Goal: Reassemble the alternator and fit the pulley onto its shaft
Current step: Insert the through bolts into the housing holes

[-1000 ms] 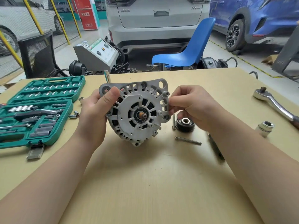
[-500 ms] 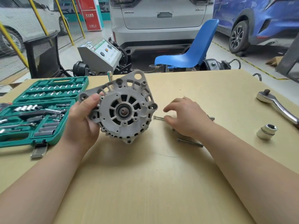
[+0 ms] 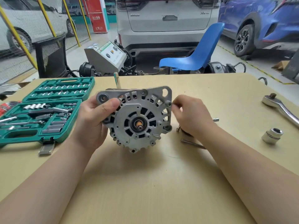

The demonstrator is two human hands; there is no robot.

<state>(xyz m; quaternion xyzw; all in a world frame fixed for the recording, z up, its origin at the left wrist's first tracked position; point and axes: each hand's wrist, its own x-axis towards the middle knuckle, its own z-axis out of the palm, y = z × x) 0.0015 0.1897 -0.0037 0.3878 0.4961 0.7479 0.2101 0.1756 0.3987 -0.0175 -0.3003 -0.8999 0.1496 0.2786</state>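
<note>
I hold the grey alternator [image 3: 137, 113] upright above the table, front housing facing me, its bare shaft [image 3: 139, 126] at the centre. My left hand [image 3: 93, 120] grips its left edge, thumb across the vents. The thumb and forefinger of my right hand [image 3: 192, 117] are pinched together right beside the upper-right bolt hole; what they hold, if anything, is hidden. Only a dark sliver of the pulley [image 3: 186, 133] shows under that hand. A long bolt [image 3: 192, 143] lies below my wrist, and another bolt's head [image 3: 178, 129] peeks out.
An open green socket set case [image 3: 61, 81] lies at the left. A chrome ratchet [image 3: 281, 109] and a loose socket [image 3: 271, 135] lie at the right. A chrome bar [image 3: 117, 81] stands behind the alternator. A blue chair [image 3: 194, 59] and cars stand beyond the table [image 3: 145, 183].
My right hand left the alternator, dropped to the bolts on the table, then came up to the upper-right bolt hole. My left hand tilted the alternator and brought it back square.
</note>
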